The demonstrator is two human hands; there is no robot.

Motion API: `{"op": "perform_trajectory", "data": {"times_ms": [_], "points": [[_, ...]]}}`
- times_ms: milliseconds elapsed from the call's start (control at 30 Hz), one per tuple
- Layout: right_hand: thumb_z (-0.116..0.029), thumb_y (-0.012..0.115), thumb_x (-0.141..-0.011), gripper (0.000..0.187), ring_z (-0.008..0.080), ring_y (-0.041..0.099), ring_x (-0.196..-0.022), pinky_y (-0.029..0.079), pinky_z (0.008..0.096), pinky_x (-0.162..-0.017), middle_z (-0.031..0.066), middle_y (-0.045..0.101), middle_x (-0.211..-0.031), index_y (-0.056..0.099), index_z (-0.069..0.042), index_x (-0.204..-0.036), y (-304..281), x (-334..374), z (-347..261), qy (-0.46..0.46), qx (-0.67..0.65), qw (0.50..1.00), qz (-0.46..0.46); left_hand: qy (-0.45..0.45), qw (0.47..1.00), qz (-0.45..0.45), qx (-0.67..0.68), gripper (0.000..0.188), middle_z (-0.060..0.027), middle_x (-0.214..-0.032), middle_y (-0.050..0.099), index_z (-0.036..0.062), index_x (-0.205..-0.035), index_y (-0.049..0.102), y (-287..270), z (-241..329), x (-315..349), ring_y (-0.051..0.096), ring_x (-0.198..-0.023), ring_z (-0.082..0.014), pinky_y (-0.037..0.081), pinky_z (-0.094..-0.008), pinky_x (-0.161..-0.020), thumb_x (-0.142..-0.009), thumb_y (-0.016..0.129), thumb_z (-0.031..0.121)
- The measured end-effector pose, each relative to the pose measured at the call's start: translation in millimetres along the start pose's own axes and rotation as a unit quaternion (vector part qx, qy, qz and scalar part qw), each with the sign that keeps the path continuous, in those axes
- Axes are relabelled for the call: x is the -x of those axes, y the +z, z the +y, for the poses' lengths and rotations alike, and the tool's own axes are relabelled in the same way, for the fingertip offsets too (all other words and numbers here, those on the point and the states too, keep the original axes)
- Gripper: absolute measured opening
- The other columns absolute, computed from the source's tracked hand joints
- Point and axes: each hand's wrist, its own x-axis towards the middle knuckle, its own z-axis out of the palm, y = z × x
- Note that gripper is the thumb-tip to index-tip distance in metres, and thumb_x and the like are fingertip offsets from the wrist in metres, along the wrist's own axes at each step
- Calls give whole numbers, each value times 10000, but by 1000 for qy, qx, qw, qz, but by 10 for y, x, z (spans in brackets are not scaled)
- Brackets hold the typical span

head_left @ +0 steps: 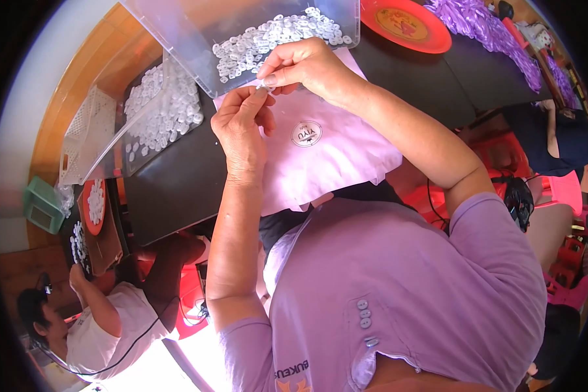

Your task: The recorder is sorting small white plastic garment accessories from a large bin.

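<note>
My left hand (244,121) and my right hand (307,68) meet over the edge of a pink cloth (333,157) that covers my lap. Between their fingertips is a small whitish piece (265,85), too small and partly covered to name. Both hands are closed in a pinch on it. Just beyond them a clear plastic bin (176,39) holds many small white oval pieces (277,39), each with a dark mark. A second clear bin to the left holds a heap of similar white pieces (160,104).
A red plate (408,25) and a pile of purple strips (487,32) lie on the dark table (170,202). At left are a green basket (44,206) and an orange-red plate (94,206) of white pieces. A person (111,326) sits lower left, another person (555,137) at right.
</note>
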Motion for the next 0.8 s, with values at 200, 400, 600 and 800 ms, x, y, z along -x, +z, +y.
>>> {"op": "perform_trajectory", "data": {"times_ms": [200, 400, 600, 800], "points": [[-94, 663, -845, 106, 119, 640, -717, 504, 241, -633, 49, 663, -809, 675, -19, -918, -10, 32, -16, 42, -22, 999, 8, 7, 1000, -16, -17, 143, -111, -747, 620, -56, -918, 602, 32, 17, 27, 503, -479, -123, 354, -236, -423, -883, 641, 77], [-88, 658, -841, 99, 114, 634, -723, 495, 235, -622, 46, 665, -810, 673, -16, -908, -22, 59, -2, 41, -69, 997, 14, 45, 998, -31, -7, 179, -94, -769, 616, -50, -962, 585, 76, 15, 50, 519, -514, -113, 368, -231, -430, -837, 689, 25], [-99, 667, -838, 101, 114, 630, -727, 485, 239, -609, 43, 671, -803, 674, -19, -900, -67, 70, -7, 41, -69, 997, -16, 75, 996, -50, 7, 220, -94, -812, 617, -53, -979, 578, 82, 14, 46, 550, -574, -118, 398, -227, -443, -790, 690, -71], [-118, 689, -835, 111, 119, 620, -688, 480, 251, -591, 49, 670, -788, 669, -18, -878, -81, 76, 1, 104, -109, 988, -39, 81, 995, -57, 11, 229, -81, -802, 634, -33, -935, 598, 56, 14, 44, 573, -607, -104, 420, -226, -439, -749, 718, -93]]}}
